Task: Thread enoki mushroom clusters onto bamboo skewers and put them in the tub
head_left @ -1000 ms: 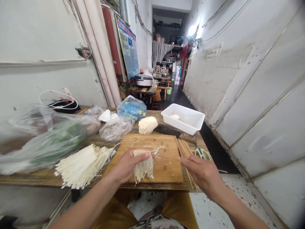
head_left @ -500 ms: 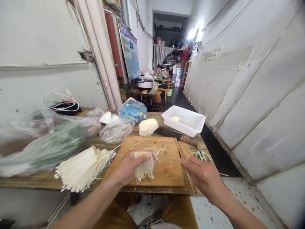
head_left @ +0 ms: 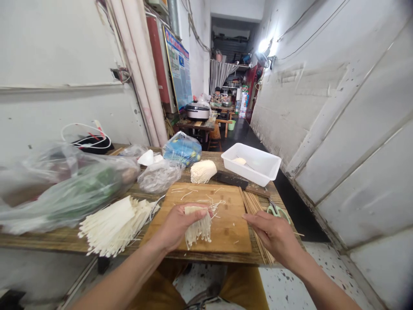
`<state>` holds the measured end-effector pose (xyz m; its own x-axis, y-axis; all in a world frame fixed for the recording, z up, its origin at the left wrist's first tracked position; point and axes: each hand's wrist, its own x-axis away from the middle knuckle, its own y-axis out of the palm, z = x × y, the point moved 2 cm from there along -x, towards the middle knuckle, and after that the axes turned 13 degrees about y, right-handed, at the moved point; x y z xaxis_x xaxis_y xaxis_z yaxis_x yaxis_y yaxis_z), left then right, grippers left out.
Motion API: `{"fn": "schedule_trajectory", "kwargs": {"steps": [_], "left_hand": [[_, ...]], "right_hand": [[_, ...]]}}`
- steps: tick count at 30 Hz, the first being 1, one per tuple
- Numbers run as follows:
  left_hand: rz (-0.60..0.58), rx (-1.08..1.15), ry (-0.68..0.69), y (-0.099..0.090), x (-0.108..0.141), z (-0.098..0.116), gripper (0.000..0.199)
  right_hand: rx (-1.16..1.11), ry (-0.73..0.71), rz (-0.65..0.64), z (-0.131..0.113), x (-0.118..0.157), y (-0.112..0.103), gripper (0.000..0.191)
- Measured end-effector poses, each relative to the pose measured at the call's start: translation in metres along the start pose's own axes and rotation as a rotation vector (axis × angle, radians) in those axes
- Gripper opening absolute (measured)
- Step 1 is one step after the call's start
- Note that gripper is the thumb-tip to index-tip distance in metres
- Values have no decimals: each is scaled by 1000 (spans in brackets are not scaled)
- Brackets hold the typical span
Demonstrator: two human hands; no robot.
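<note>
Presently, I find the left hand at the lower centre of the frame, its grip closed on a small bunch of mushrooms, thumb across the top, the stems hanging down over the cutting board. Right of centre, I record the right hand, its grip pinched on a thin stick; the tail shows past the knuckles, but I cannot trace the front end clearly. Loose strands lie on the cutting board just beside the held bunch. A pile of sticks runs along the board's right edge, partly hidden by the right hand, with scissors near. On the counter behind, I note a knife and a white tub. A larger heap of mushrooms lies at lower left.
</note>
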<state>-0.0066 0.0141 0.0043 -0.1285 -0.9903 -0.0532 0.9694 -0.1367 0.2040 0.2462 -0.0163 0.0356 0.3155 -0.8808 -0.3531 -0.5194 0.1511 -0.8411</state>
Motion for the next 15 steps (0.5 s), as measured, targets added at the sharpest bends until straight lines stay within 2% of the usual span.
{"fn": "schedule_trajectory", "kwargs": {"steps": [15], "left_hand": [[42,-32,3,2,-1,-2,34]], "right_hand": [[-145,22,-130,13,-10,5,30]]}}
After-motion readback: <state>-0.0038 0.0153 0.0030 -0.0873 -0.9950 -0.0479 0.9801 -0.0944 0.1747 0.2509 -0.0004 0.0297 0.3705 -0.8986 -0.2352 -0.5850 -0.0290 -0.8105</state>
